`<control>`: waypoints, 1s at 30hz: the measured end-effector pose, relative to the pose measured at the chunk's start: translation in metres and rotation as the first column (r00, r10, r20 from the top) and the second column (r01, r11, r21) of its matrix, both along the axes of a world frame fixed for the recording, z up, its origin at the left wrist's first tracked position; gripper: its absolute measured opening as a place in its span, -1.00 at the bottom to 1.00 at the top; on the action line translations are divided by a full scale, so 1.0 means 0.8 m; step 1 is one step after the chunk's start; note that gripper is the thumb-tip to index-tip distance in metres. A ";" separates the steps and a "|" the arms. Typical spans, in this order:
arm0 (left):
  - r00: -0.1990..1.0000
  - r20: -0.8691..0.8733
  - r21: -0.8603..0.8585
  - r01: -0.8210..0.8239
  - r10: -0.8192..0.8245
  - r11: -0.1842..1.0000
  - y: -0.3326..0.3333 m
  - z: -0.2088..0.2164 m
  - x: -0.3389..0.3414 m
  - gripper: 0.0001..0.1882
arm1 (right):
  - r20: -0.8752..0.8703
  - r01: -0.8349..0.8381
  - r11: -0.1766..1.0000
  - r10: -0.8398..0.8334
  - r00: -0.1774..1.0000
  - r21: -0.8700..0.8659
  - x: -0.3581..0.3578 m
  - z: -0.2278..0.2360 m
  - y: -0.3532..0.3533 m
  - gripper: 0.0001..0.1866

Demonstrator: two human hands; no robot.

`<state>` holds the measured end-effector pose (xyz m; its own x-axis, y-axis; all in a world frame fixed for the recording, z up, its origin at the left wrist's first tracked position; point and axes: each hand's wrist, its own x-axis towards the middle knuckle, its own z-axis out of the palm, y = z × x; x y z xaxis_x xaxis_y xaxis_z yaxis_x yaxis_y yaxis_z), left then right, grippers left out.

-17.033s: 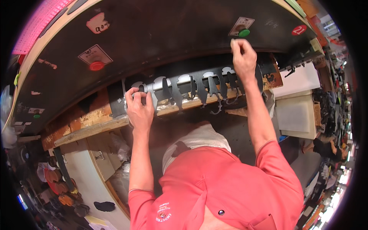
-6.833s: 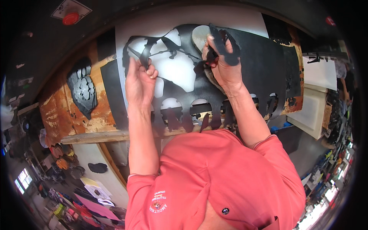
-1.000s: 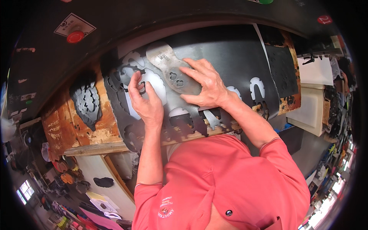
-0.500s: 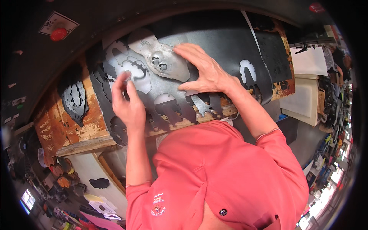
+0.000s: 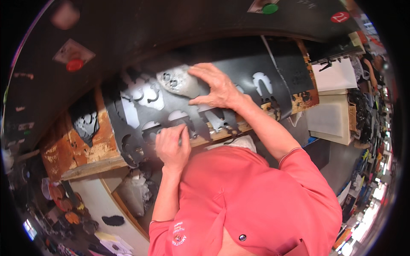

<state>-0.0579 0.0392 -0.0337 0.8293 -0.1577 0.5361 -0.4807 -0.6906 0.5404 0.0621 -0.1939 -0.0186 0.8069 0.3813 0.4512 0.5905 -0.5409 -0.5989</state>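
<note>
A grey metal cutting die (image 5: 179, 82), a flat plate with small cut-out shapes, lies on a black sheet (image 5: 222, 57) punched with several holes. My right hand (image 5: 218, 88) spans the die's right end, thumb on the near side and fingers on the far side. At the near edge of the sheet, beside its cut-out strips, is my left hand (image 5: 172, 147). Its fingers are curled closed, and what they hold, if anything, is hidden. Pale surface shows through a U-shaped hole (image 5: 261, 81) to the right.
A dark machine beam (image 5: 162, 30) with a red button (image 5: 74, 65) and a green button (image 5: 270, 8) overhangs the far side. Stacked dark cut pieces (image 5: 86, 123) rest on the worn brown board (image 5: 55, 160) at left. A white box (image 5: 326, 113) stands at right.
My left hand has come from the cut-outs at the left to the sheet's near edge, and its fingers have closed. The die has shifted farther away under my right hand. The view has tilted.
</note>
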 end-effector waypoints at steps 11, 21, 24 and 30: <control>0.993 0.116 0.013 -0.033 0.031 0.999 0.006 -0.008 -0.003 -0.82 | 0.188 0.419 0.819 -0.517 0.835 0.393 -0.047 0.099 -0.076 -0.90; 0.989 0.125 -0.046 -0.070 0.075 0.996 0.002 -0.006 -0.007 -0.94 | -0.083 0.567 0.789 -0.565 0.821 0.236 -0.133 0.016 -0.095 -0.83; 0.992 0.098 -0.034 -0.077 0.080 0.996 0.002 -0.005 -0.006 -0.95 | -0.025 0.515 0.851 -0.516 0.856 0.097 -0.141 -0.012 -0.093 -0.82; 0.996 0.066 -0.054 -0.063 0.067 0.997 0.004 -0.005 -0.008 -0.95 | -0.175 0.530 0.839 -0.507 0.844 0.124 -0.134 -0.022 -0.096 -0.81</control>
